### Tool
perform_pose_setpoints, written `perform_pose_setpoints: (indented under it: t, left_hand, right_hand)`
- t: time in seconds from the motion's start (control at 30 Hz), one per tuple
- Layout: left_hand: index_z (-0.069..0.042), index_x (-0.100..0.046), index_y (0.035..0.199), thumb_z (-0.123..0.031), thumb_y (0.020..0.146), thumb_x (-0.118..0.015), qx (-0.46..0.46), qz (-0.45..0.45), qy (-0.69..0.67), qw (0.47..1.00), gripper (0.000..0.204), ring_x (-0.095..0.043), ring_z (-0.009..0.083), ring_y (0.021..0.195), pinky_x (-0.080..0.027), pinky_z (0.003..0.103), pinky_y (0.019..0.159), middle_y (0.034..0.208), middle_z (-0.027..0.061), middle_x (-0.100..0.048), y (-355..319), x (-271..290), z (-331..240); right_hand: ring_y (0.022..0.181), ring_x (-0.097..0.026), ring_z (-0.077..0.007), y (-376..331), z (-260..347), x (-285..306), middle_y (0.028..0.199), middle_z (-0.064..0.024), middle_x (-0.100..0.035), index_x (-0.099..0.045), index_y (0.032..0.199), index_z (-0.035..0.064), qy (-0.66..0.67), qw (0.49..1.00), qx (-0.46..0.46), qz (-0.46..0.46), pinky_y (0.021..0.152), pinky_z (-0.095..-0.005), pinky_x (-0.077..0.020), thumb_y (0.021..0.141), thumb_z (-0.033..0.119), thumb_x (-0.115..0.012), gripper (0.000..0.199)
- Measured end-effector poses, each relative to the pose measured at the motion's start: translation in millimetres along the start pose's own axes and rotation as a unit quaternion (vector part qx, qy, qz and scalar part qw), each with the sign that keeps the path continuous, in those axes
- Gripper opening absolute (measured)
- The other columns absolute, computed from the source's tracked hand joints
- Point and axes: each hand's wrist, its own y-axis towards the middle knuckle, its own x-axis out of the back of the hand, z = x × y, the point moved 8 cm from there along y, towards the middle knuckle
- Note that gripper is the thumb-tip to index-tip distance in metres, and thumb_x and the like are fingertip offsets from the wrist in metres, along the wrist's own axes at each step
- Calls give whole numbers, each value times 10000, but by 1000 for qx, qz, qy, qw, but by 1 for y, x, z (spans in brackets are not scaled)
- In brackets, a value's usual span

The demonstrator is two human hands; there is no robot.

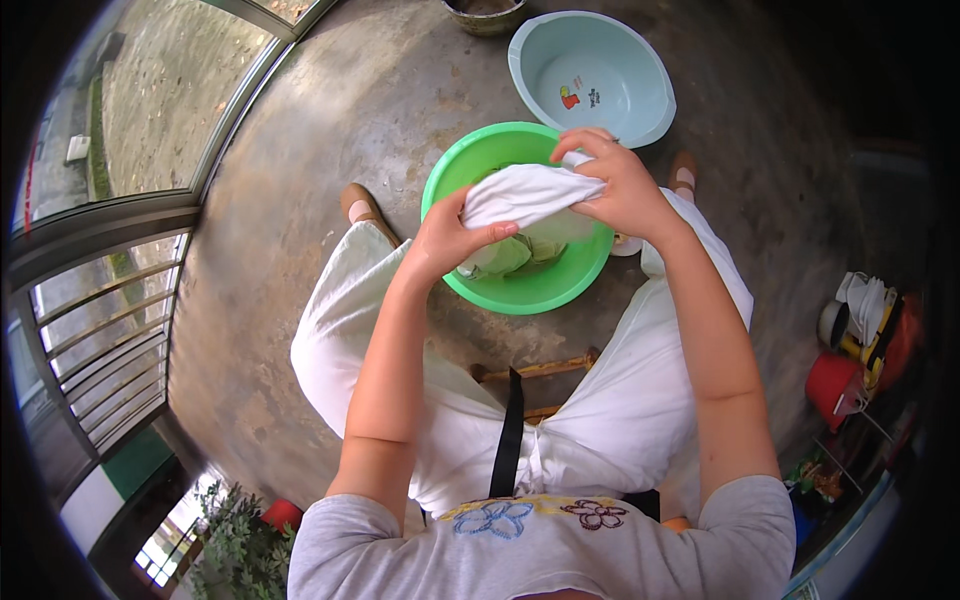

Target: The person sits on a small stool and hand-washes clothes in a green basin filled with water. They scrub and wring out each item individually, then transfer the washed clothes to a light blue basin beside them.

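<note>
A bunched white cloth [530, 194] is stretched between my two hands, above a bright green basin [535, 296]. My left hand [452, 236] grips its left end, thumb laid along the lower edge. At the other end my right hand [622, 190] pinches the cloth, its fingers bent over the top. Beneath it in the basin lie pale greenish, wet-looking pieces of cloth [505, 258], partly hidden by my hands and the white cloth. Whether there is water in the basin I cannot tell.
A pale blue oval basin [610, 75] stands just beyond the green one, a dark metal bowl [485, 14] at the far edge. Glass doors [190, 195] run along the left. At right is a red bucket [835, 388]; a leafy plant [240, 545] stands lower left.
</note>
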Motion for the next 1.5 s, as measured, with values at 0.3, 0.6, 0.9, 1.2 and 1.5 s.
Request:
perform_pose_setpoints:
  t: [0.3, 0.6, 0.9, 1.2, 1.5]
  left_hand:
    - [7, -566, 1127, -284, 950, -546, -98, -199, -230, 948, 341, -572, 101, 846, -452, 268, 798, 902, 19, -639, 17, 2, 28]
    - [-92, -577, 1080, -293, 955, -449, 181, -96, -608, 767, 269, -627, 225, 920, -520, 374, 806, 1030, 72, -645, 21, -97, 92]
    - [-87, -556, 1114, -385, 955, -454, 215, -68, -539, 812, 353, -612, 204, 957, -510, 365, 807, 1075, 70, -618, 15, -85, 105]
    - [-81, -445, 1320, -442, 885, -594, 172, 14, -511, 842, 585, -540, 232, 1136, -419, 408, 992, 1262, 90, -541, -8, -63, 50]
    - [-31, -495, 1248, -295, 869, -614, 142, 22, -549, 823, 476, -555, 243, 1109, -424, 404, 969, 1199, 110, -577, -1, -37, 36]
  right_hand:
    - [956, -575, -128, -20, -92, -81, 1085, -117, -593, -507, 1185, -76, 521, 770, -343, -131, 782, -291, -476, 746, 69, -655, 486]
    - [577, -567, -310, -3, -42, -101, 653, -114, -558, -541, 610, 58, -22, 954, -211, -211, 510, -406, -446, 727, 170, -666, 205]
    - [653, -603, -341, -10, -37, -102, 724, -150, -617, -557, 635, 40, -3, 954, -195, -230, 566, -413, -476, 667, 177, -689, 193]
    - [890, -569, -263, 3, -68, -42, 919, -122, -543, -544, 941, 43, -72, 954, -178, -232, 808, -365, -457, 796, 152, -642, 206]
    - [1030, -565, -190, -59, -96, -120, 1083, -78, -583, -508, 1074, 35, 235, 916, -319, 72, 861, -326, -436, 860, 108, -570, 234]
